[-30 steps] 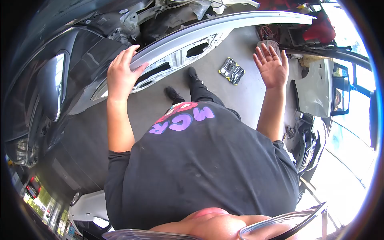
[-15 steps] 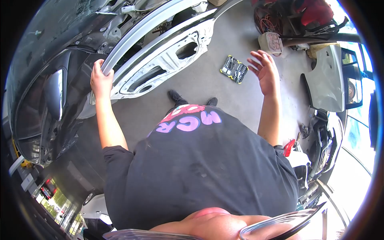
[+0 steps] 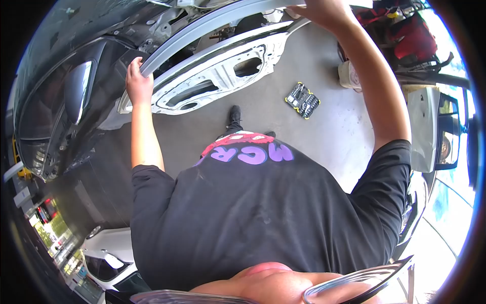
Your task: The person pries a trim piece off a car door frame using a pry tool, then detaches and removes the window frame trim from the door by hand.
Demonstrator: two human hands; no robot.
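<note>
My left hand point(image 3: 139, 83) is closed around the near end of a long, curved light-grey car panel point(image 3: 202, 26), its fingers over the edge. At the top of the view, my right hand point(image 3: 326, 11) reaches to the panel's far end. A finger or thumb lies against it there, but the other fingers are cut off by the frame edge, so their grip is hidden. Just below the panel is a white car body panel point(image 3: 215, 76) with large cut-outs. A dark car point(image 3: 50, 96) with a side mirror point(image 3: 80, 93) stands to the left of my left hand.
An open tool case point(image 3: 302, 100) lies on the grey floor point(image 3: 268, 109). A white bucket point(image 3: 349, 76) and red equipment point(image 3: 414, 40) are at upper right. A silver body section with a window point(image 3: 425, 131) stands on the right. A white car point(image 3: 109, 253) is at lower left.
My right hand has moved up from open air above the floor to the panel's far end. My left hand stays on the near end. The view has shifted slightly.
</note>
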